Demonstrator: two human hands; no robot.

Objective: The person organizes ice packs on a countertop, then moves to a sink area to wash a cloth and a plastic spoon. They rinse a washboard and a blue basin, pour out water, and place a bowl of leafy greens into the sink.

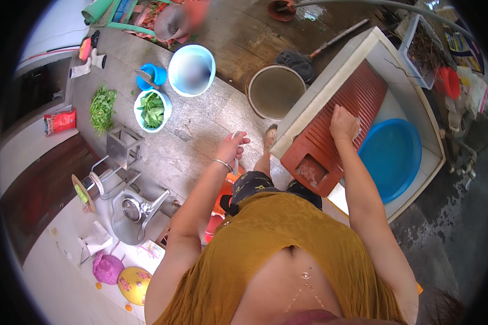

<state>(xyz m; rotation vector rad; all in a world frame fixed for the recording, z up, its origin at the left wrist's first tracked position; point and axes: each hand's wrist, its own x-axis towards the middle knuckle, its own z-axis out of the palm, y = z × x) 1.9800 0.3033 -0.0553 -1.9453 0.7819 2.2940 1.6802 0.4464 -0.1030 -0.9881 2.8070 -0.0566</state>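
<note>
My left hand [231, 149] is raised over the paved floor, its fingers curled around a thin white strip [236, 165]. Part of that strip hangs below the palm. My right hand [344, 125] is a fist over the ridges of a reddish-brown washboard [362, 95]. A small pale item [357, 121] shows at the edge of this fist; most of it is hidden. The washboard slants across a pale, tiled wash basin [425, 122], with a recessed soap tray [311, 170] at its near end. Beside the board, a blue tub [391, 162] sits inside the basin.
Left of the basin stands a bucket of murky water [277, 92], with a mop [295, 63] behind it. Farther left are a pale blue tub [192, 71], a bucket of leafy greens [152, 109], loose greens [103, 109] and a metal stool [125, 146]. A faucet [465, 156] is at right.
</note>
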